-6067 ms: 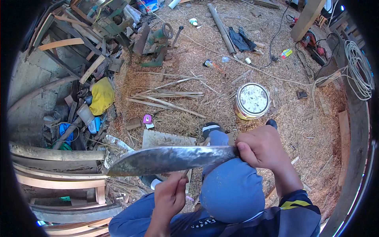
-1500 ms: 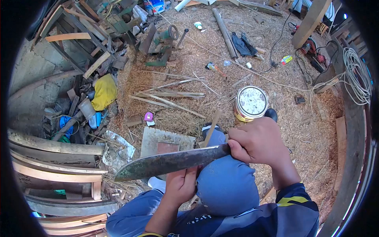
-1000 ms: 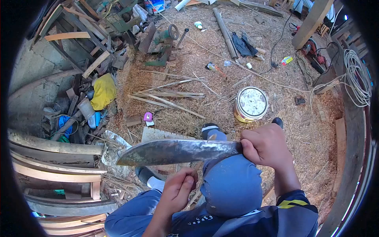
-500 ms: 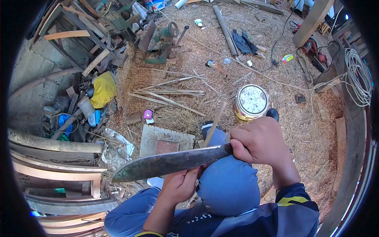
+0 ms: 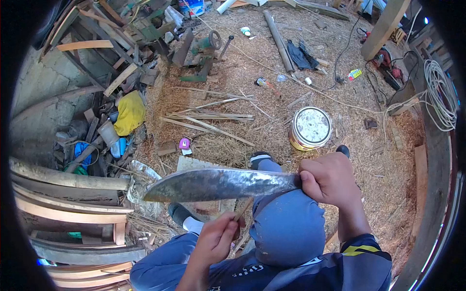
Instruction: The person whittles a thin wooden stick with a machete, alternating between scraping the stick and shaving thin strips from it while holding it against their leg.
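My right hand [image 5: 328, 179] grips the handle of a big machete [image 5: 218, 184]. Its wide, dull blade lies flat across my raised right knee [image 5: 286, 228] and points left. My left hand [image 5: 216, 240] is below the blade and pinches a thin wooden stick [image 5: 241, 212]. The stick runs up under the blade, so its upper part is hidden. I sit in blue trousers and a dark sleeve, with my shoes [image 5: 182, 213] on the sawdust floor.
A round paint tin [image 5: 310, 128] stands on the sawdust just beyond my knee. Thin wood strips [image 5: 208, 116] lie farther out. Curved boards [image 5: 73, 203] and scrap pile up at the left. A flat board [image 5: 194, 165] lies under the blade. Coiled cable [image 5: 439, 92] hangs at the right.
The blade turned from tilted edge-on to flat and rose. My left hand pulled the stick down and back toward me, so the stick's tip dropped behind the blade.
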